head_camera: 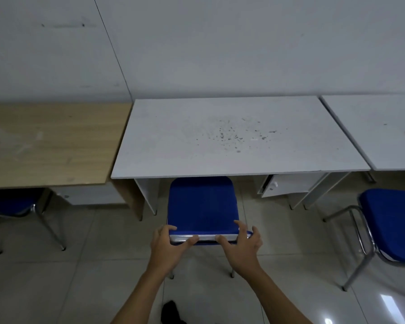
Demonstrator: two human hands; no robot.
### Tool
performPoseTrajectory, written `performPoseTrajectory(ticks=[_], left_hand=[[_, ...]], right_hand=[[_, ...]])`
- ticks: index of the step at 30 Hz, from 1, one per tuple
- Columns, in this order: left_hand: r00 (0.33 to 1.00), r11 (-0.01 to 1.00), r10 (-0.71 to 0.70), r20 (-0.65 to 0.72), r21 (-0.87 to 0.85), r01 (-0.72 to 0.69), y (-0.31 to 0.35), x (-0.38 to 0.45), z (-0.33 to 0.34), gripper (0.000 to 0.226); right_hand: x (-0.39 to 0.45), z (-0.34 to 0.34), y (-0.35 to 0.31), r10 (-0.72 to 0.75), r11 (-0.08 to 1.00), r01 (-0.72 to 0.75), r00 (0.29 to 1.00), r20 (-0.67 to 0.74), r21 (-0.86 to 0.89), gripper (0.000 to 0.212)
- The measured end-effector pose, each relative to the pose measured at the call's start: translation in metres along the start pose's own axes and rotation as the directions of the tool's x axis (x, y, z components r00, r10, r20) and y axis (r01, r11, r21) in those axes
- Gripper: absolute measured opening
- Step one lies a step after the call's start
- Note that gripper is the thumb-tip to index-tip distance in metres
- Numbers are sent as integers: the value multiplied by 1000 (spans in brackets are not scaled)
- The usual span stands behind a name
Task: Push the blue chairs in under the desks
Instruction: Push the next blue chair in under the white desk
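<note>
A blue chair (202, 204) with a padded back and a chrome top rail was seen directly ahead of the hands (168, 244), its backrest gripped at the top edge by both. The front of its seat was hidden beneath the white surface (220, 136) beyond the fingers, which was speckled with dark spots. A second blue chair (393, 228), chrome-framed, was found to the right of the right hand (241, 244), standing clear of the neighbouring white surface (374, 127). A third blue chair (12, 202) was seen to the left of the left hand, its seat partly tucked beneath a wood-toned surface (49, 141).
</note>
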State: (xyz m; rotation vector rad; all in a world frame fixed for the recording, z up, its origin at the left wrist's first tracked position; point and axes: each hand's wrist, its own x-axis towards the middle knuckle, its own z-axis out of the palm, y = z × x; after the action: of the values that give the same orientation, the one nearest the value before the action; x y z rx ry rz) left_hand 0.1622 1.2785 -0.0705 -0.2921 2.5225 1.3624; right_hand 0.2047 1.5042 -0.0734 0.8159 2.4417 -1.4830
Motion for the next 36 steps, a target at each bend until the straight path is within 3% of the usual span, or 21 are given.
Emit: performPoseTrajectory(ticks=[7, 20, 25, 29, 31, 33, 34, 36], left_hand=[[999, 999, -8, 43, -35, 10, 19, 51, -3, 75], [999, 999, 26, 31, -38, -25, 74, 187, -6, 89], [998, 998, 59, 25, -15, -58, 84, 219, -9, 75], [996, 996, 86, 6, -7, -86, 83, 213, -7, 68], [988, 980, 149, -38, 138, -142, 89, 211, 1, 65], [979, 909, 201, -22, 377, -178, 105, 212, 14, 65], [975, 880, 220, 17, 428, -206, 121, 213, 29, 63], [957, 889, 271, 102, 355, -289, 163, 213, 66, 55]], right_hand=[[43, -3, -23, -14, 1000, 14, 1000, 8, 24, 77], [176, -7, -95, -3, 1000, 4, 999, 48, -24, 82], [201, -4, -107, -40, 999, 40, 998, 38, 15, 71], [202, -11, -103, -8, 1000, 11, 990, 138, -16, 94], [200, -26, -101, -20, 1000, 16, 988, 156, 24, 101], [196, -48, -102, -64, 996, 58, 994, 89, 72, 93], [192, -67, -98, -78, 993, 74, 996, 33, 93, 87], [185, -106, -92, -112, 986, 119, 992, -61, 121, 79]])
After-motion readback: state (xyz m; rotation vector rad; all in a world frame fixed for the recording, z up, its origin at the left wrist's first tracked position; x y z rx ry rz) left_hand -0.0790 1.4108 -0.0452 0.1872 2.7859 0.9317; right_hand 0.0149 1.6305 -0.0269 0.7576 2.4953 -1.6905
